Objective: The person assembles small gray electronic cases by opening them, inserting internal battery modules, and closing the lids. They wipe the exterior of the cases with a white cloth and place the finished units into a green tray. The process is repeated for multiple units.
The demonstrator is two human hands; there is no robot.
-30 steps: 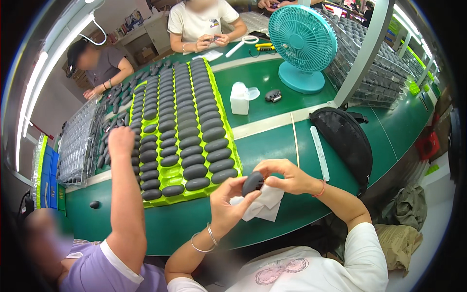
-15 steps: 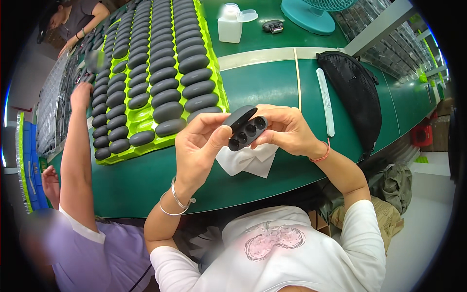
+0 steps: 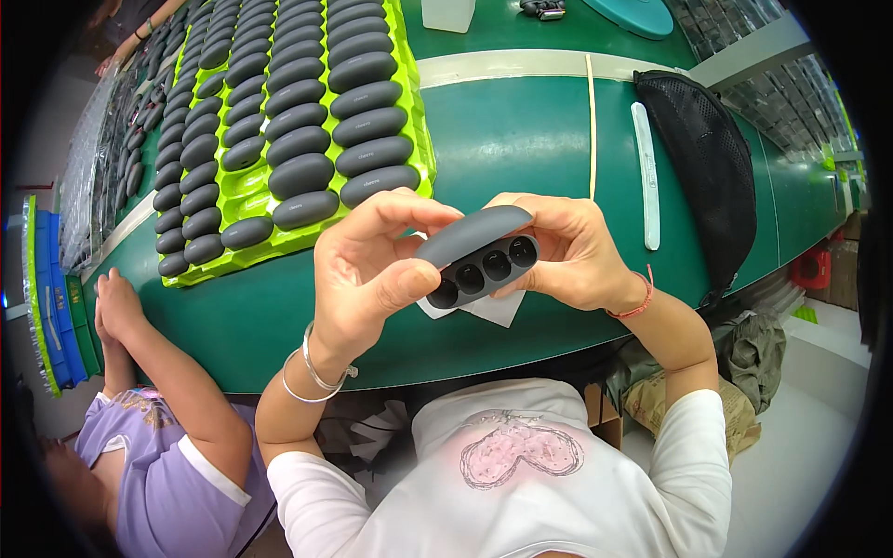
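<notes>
Between my two hands, above the near part of the green table, is a dark grey, oval earbud case (image 3: 474, 234). Its lid stands partly raised, and several round, glossy black recesses show along the inside. My left hand (image 3: 358, 270) pinches the left end, thumb in front and fingers behind. At the right end, my right hand (image 3: 579, 253) grips the case with the thumb low and a finger up by the lid. A white cloth (image 3: 496, 310) lies on the table below, mostly hidden by the case and hands.
Rows of similar dark cases (image 3: 302, 174) fill a lime-green tray (image 3: 423, 153) at the left. To the right lie a thin stick (image 3: 592, 130), a pale flat strip (image 3: 646, 177) and a black mesh pouch (image 3: 702, 177). A co-worker's clasped hands (image 3: 116, 302) rest at the table's left edge.
The case has turned so that its lid and recesses face me more broadly, and it looks closer. The co-worker's arm has drawn back from the tray, bringing both hands together. My view has shifted slightly.
</notes>
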